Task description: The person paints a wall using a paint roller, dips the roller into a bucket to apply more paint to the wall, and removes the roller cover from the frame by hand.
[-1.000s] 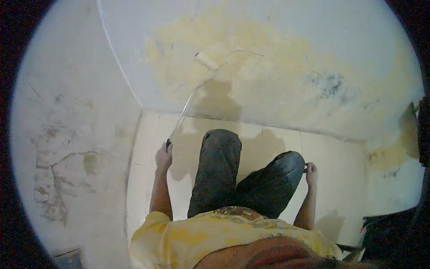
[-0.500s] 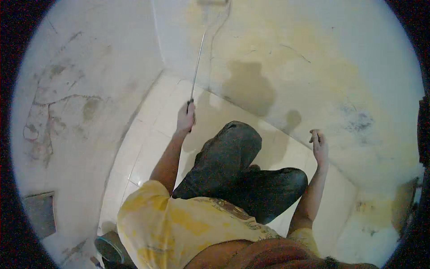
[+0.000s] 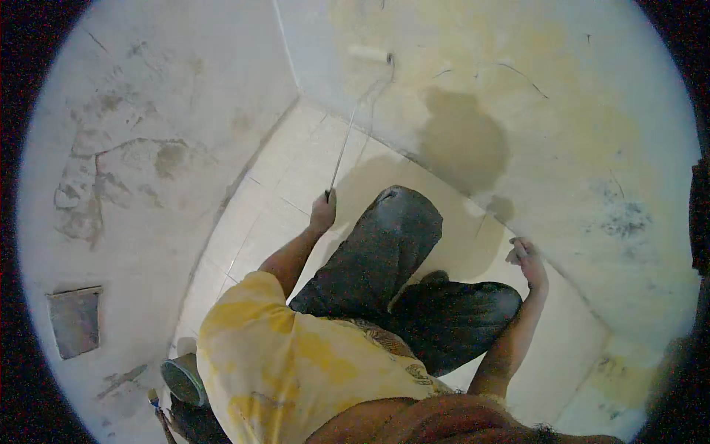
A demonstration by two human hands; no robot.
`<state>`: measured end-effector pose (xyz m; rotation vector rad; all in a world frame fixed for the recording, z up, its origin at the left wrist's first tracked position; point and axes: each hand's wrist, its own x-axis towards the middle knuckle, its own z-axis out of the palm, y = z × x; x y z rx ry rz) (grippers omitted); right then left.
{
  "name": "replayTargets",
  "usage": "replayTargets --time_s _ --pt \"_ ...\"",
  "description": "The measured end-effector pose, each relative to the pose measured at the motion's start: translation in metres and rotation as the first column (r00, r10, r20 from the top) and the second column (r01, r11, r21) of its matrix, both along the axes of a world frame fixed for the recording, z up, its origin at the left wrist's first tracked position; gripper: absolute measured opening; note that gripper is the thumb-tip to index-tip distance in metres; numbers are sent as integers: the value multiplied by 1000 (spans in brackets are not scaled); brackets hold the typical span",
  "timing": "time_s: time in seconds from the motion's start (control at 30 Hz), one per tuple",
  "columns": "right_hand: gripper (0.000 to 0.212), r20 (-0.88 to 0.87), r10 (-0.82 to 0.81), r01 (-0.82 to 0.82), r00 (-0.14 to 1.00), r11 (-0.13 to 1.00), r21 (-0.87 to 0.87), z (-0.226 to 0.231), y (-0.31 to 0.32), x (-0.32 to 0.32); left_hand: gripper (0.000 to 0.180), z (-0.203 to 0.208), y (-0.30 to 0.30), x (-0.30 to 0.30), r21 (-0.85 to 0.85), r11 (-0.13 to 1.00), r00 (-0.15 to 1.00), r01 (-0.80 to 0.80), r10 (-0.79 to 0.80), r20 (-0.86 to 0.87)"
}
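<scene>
My left hand (image 3: 323,212) is wrapped round the dark handle of a paint roller (image 3: 370,54). Its thin metal rod reaches up and away to a pale roller sleeve at the wall (image 3: 473,44) ahead, which has yellowish patches. My right hand (image 3: 526,259) is out to the right, near the foot of that wall. Its fingers are loosely bent and somewhat apart, and nothing shows in them. Between my arms are my bent knees in dark trousers (image 3: 392,237).
A stained, cracked wall (image 3: 133,192) rises on the left, with a grey rectangular recess (image 3: 75,322) low in it. Pale tiles cover the floor (image 3: 274,177). By my left side stands a dark green bucket (image 3: 185,381), near a paintbrush (image 3: 154,399). Shadows fall on the wall ahead.
The roller has come down the wall, and my left hand has drawn back nearer to me. My right hand has lowered slightly, its fingers more bent. The view has shifted a little.
</scene>
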<state>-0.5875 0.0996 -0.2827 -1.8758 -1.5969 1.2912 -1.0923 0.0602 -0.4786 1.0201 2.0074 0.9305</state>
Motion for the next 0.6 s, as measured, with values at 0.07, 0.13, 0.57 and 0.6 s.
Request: replayTargets --time_s 0.07,0.13,0.57,0.6 --pt "31 -11 6 -6 1000 997 -78 1 -2 -7 52 -33 -37 -2 -120 993 1000 11 -15 -28" --pt "33 52 27 -25 998 999 -38 2 0 -12 52 -51 -55 -7 -167 985 998 42 -49 -34" --pt "31 88 81 -89 993 993 81 0 -3 -24 56 -26 -33 -72 -351 930 994 110 -109 24" --pt "31 100 77 -83 992 995 56 1 -3 -26 55 -23 -25 -78 -374 921 994 107 -91 58"
